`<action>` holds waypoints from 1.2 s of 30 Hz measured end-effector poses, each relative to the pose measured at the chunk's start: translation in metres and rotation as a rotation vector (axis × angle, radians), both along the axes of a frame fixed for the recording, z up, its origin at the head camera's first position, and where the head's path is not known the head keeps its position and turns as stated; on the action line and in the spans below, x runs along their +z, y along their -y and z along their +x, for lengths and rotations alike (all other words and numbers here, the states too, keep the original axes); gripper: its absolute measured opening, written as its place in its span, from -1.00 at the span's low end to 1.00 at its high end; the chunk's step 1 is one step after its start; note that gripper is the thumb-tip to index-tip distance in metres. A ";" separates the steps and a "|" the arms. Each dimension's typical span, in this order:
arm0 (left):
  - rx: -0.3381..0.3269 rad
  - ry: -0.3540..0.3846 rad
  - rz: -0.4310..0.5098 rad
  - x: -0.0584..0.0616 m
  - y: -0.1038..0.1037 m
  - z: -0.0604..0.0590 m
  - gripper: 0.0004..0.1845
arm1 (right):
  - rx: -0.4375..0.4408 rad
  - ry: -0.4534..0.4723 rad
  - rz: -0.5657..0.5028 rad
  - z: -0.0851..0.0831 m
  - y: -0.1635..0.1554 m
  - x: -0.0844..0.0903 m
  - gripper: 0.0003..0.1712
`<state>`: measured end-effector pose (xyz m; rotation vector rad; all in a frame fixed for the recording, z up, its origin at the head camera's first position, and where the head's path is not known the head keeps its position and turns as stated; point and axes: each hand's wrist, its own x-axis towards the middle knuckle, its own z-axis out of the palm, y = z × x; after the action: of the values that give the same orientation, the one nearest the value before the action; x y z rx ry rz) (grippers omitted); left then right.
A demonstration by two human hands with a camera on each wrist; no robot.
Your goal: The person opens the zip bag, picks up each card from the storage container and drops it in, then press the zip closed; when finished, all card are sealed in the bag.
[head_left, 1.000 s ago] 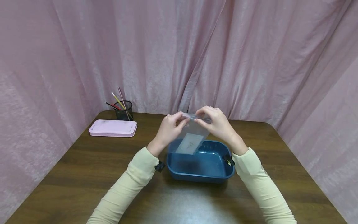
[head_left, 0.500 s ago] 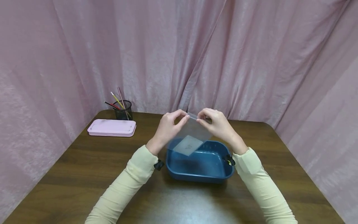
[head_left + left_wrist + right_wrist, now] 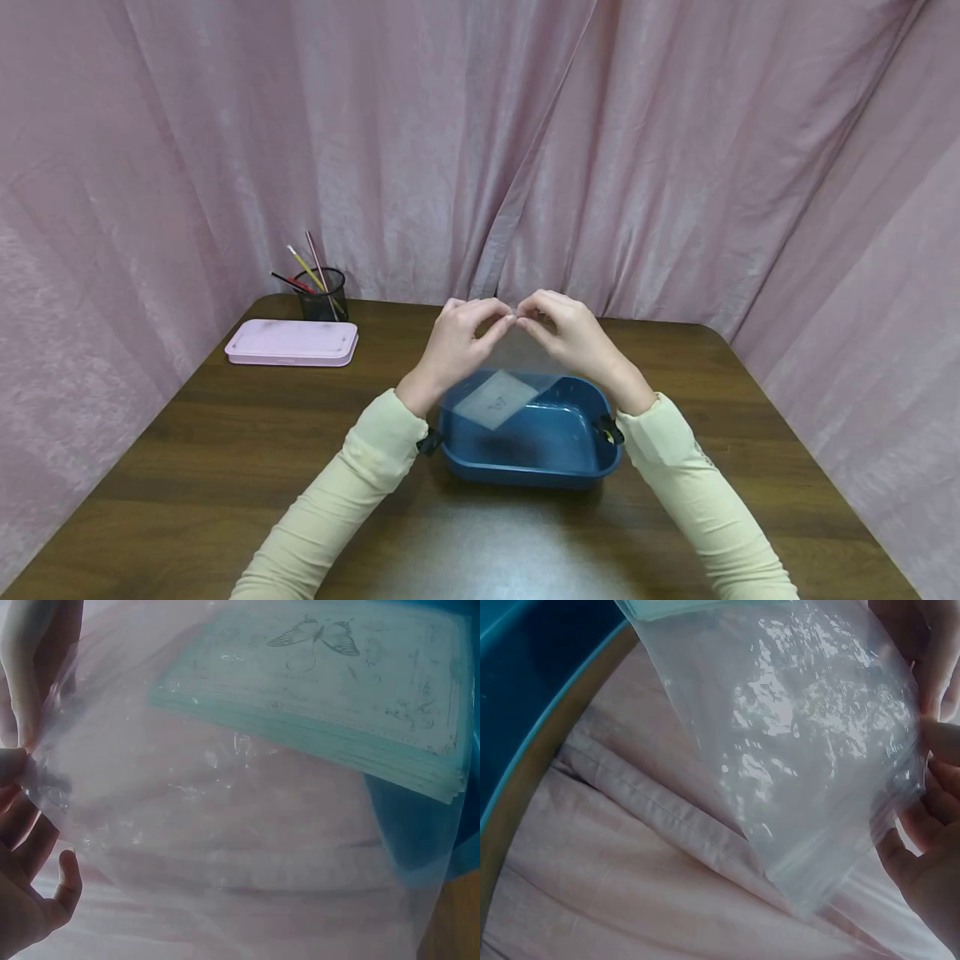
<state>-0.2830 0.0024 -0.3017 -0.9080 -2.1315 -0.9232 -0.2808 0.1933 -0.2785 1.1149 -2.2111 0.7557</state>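
Observation:
My left hand (image 3: 459,337) and right hand (image 3: 573,337) pinch the top edge of a clear plastic bag (image 3: 528,358) between thumbs and fingers. Their fingertips nearly meet there. Inside the bag, low in one corner, lies a stack of pale paper sheets (image 3: 322,682) with a butterfly print on top. The bag hangs tilted over a blue plastic basin (image 3: 525,477), overlapping its back left part in the head view. In the right wrist view, the bag's film (image 3: 780,742) looks wrinkled and shiny, gathered towards the fingers.
At the back left of the wooden table (image 3: 225,492) lies a closed pink pencil case (image 3: 292,342). Behind it stands a black mesh cup (image 3: 324,302) with several pencils. Pink curtains (image 3: 360,150) hang around the table's back and sides.
My hands have come closer together along the bag's top edge, until their fingertips nearly touch. The bag's lower part, with the paper stack, has swung to a more slanted hang.

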 end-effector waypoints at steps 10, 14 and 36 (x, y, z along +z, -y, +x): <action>-0.020 0.017 0.003 0.001 -0.002 0.001 -0.88 | -0.069 -0.190 0.064 0.001 0.002 -0.001 -0.95; -0.059 0.051 0.031 0.003 -0.003 -0.001 -0.89 | -0.071 -0.162 0.068 0.002 0.002 0.004 -0.97; -0.001 -0.220 0.154 0.029 0.002 0.007 -0.93 | -0.094 -0.041 -0.023 0.023 0.010 0.004 -0.95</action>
<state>-0.2760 0.0006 -0.2731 -0.8898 -1.8481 -0.9285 -0.2579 0.1829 -0.2742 0.9992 -2.1982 0.7106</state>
